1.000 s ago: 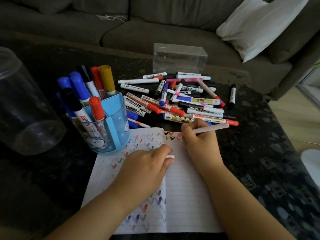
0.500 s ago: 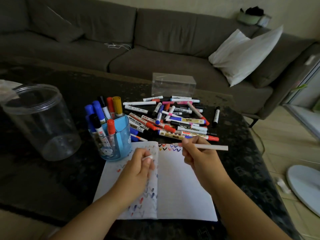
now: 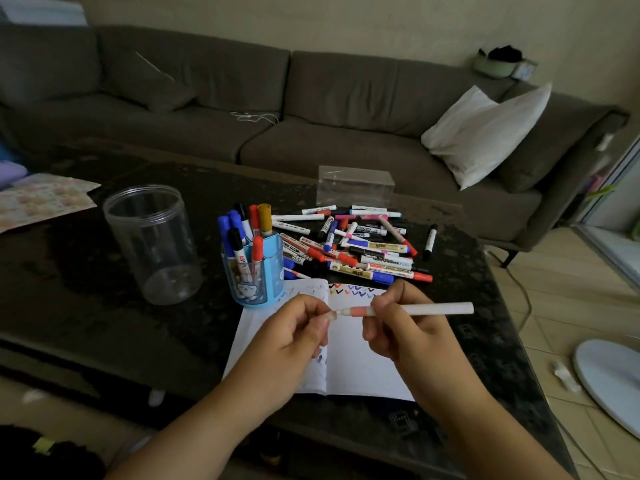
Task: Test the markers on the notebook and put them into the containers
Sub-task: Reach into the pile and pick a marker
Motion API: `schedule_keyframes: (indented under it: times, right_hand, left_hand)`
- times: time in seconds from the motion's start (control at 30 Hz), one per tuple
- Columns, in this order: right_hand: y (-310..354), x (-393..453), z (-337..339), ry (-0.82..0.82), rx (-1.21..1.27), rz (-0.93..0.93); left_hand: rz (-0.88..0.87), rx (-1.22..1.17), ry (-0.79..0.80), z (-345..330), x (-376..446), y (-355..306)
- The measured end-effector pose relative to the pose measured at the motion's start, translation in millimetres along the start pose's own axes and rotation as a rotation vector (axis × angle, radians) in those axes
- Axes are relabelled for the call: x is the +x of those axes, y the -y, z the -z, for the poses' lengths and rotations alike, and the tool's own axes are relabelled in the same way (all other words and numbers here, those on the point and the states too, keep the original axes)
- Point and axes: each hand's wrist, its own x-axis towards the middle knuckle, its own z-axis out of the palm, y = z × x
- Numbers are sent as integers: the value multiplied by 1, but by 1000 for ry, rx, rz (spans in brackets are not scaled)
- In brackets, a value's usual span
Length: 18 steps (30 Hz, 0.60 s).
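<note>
Both hands hover over the open notebook (image 3: 360,362), which lies at the table's (image 3: 86,306) near edge. The right hand (image 3: 405,327) grips a white marker (image 3: 433,309) by its pink collar, barrel level and pointing toward the right edge. The left hand (image 3: 294,330) pinches the cap (image 3: 333,315) at the marker's tip; whether cap and tip touch is unclear. Just beyond the notebook's far left corner stands the blue holder (image 3: 258,282), packed with upright markers. The loose pile (image 3: 356,244) spreads behind the notebook's far edge toward the right. A clear jar (image 3: 152,244) stands left of the holder, apart from it. A clear box (image 3: 355,187) sits at the far edge. Bare tabletop lies left of the notebook.
</note>
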Motion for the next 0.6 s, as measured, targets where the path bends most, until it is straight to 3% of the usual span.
schedule_keyframes:
  times: [0.3, 0.6]
  right_hand:
    - [8, -11, -4, -8, -9, 13]
    - [-1, -13, -1, 108, -195, -96]
  left_hand:
    - [-43, -35, -4, 8, -16, -13]
    - [-81, 269, 169, 15, -18, -4]
